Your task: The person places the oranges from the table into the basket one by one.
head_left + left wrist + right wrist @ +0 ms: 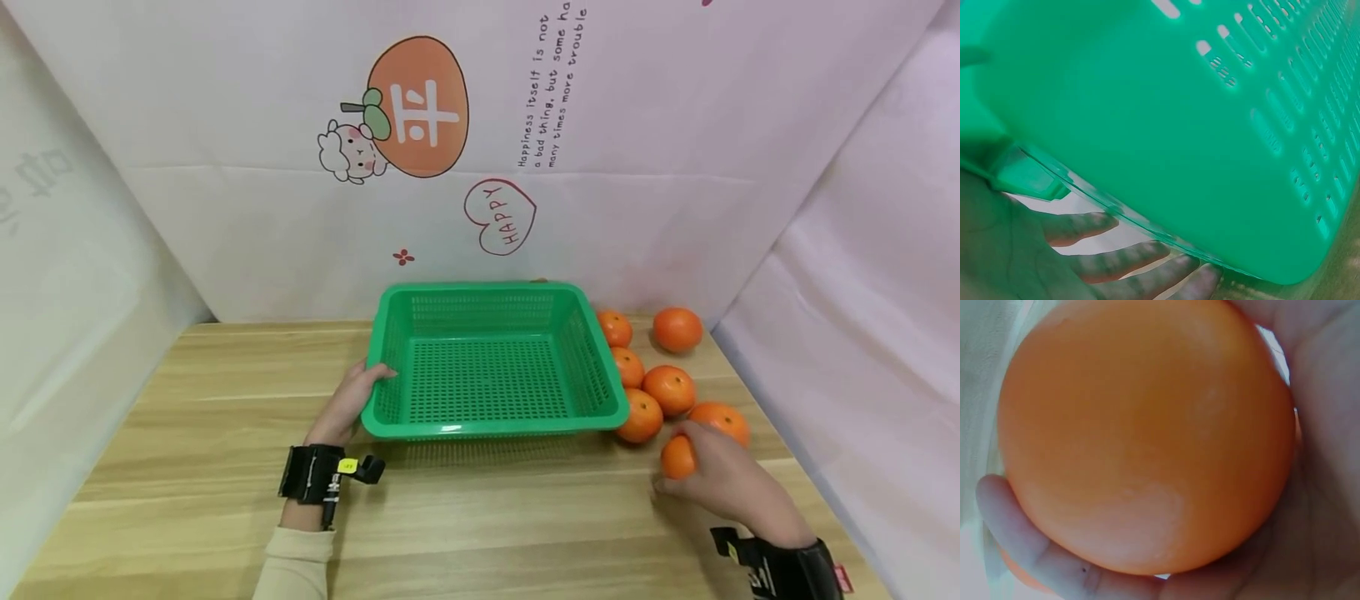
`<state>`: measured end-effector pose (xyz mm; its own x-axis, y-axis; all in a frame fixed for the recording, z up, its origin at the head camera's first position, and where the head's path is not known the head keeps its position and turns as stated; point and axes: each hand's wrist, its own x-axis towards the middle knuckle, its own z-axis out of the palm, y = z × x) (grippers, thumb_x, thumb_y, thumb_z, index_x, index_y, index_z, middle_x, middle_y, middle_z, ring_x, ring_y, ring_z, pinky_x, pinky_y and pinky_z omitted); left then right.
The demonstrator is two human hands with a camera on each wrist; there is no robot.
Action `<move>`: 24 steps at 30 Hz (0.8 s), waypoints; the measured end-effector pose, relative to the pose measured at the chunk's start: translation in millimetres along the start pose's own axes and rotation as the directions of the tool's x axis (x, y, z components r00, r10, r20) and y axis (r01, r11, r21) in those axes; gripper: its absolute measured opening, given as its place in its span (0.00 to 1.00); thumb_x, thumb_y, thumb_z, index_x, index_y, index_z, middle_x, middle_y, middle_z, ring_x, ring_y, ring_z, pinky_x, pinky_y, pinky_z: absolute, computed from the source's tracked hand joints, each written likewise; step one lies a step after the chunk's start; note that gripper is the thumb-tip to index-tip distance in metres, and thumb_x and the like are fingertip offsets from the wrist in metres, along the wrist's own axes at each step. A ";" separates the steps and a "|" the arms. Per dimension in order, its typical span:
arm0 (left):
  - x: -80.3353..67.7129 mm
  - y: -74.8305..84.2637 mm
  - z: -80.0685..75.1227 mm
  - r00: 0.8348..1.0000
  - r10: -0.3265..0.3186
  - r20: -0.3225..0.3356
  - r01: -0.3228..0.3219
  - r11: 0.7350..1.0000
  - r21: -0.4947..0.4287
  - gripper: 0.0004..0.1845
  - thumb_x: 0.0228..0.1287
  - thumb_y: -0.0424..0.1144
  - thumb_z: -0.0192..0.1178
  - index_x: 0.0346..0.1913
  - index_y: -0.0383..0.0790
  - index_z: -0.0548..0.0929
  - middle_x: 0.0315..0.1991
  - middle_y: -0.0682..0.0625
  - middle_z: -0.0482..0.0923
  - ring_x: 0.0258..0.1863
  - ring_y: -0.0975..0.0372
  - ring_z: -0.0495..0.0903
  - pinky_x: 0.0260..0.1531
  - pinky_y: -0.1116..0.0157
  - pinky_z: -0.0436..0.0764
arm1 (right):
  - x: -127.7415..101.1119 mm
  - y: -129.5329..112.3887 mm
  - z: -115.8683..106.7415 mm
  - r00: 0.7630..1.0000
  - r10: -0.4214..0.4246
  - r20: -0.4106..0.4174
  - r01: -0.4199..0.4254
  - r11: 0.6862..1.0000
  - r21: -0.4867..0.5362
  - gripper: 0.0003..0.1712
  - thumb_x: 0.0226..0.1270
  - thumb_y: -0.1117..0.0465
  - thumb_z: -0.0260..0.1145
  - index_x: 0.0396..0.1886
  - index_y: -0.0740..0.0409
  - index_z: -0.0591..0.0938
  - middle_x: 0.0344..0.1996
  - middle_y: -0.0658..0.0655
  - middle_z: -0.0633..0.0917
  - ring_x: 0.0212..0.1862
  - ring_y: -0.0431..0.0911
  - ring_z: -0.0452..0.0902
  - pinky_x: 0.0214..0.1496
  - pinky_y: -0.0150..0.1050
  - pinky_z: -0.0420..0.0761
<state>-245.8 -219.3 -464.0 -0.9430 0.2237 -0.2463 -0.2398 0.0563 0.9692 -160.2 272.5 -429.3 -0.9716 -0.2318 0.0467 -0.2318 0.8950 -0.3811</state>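
An empty green plastic basket point(487, 290) stands on the wooden table. My left hand point(348, 402) holds its left rim, thumb on top and fingers point(1116, 262) under the lip of the basket point(1179, 125). To the right of the basket, my right hand point(723, 485) grips an orange point(677, 458) just above the table. In the right wrist view that orange point(1147, 431) fills the frame, with my fingers point(1054, 575) curled round it.
Several more oranges lie on the table right of the basket, among them one point(641, 415) touching its near right corner and one point(677, 329) at the back. A printed backdrop point(480, 150) closes the back and sides. Bare wood point(495, 517) lies in front of the basket.
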 end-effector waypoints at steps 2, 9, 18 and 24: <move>0.3 0.4 0.8 1.000 0.004 -0.003 -0.004 1.000 -0.003 0.34 0.78 0.41 0.45 0.84 0.41 0.56 0.73 0.30 0.71 0.63 0.50 0.82 0.56 0.61 0.87 | -0.9 -1.3 -1.2 1.000 0.010 0.014 -0.009 1.000 -0.015 0.33 0.33 0.57 0.87 0.44 0.54 0.81 0.31 0.47 0.80 0.35 0.43 0.73 0.36 0.35 0.73; -1.2 0.8 2.9 1.000 0.004 -0.019 -0.004 1.000 -0.002 0.34 0.78 0.41 0.45 0.83 0.40 0.57 0.72 0.29 0.71 0.63 0.50 0.82 0.56 0.60 0.86 | -0.3 -4.1 -11.7 0.997 0.031 0.070 -0.025 0.996 -0.080 0.29 0.42 0.53 0.84 0.42 0.58 0.80 0.35 0.53 0.83 0.38 0.46 0.75 0.38 0.40 0.75; -1.1 -0.6 4.3 1.000 0.007 -0.020 -0.008 1.000 -0.006 0.35 0.78 0.42 0.47 0.84 0.41 0.56 0.71 0.30 0.72 0.61 0.50 0.84 0.56 0.58 0.87 | 1.7 -2.0 -20.4 0.993 0.056 0.108 -0.044 0.993 -0.111 0.37 0.46 0.51 0.84 0.51 0.66 0.80 0.39 0.55 0.85 0.39 0.46 0.76 0.39 0.42 0.77; -1.3 -0.2 3.0 1.000 0.002 -0.021 -0.002 1.000 -0.012 0.35 0.78 0.42 0.46 0.84 0.43 0.55 0.71 0.30 0.72 0.60 0.51 0.84 0.55 0.59 0.87 | 3.5 -6.7 -24.6 0.997 -0.076 0.024 0.078 0.989 -0.126 0.22 0.44 0.58 0.79 0.42 0.53 0.82 0.31 0.46 0.82 0.34 0.41 0.72 0.37 0.38 0.73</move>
<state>-243.8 -216.7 -463.9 -0.9480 0.2036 -0.2446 -0.2408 0.0439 0.9696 -163.2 275.1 -403.8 -0.9499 -0.3081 0.0531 -0.3111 0.9149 -0.2573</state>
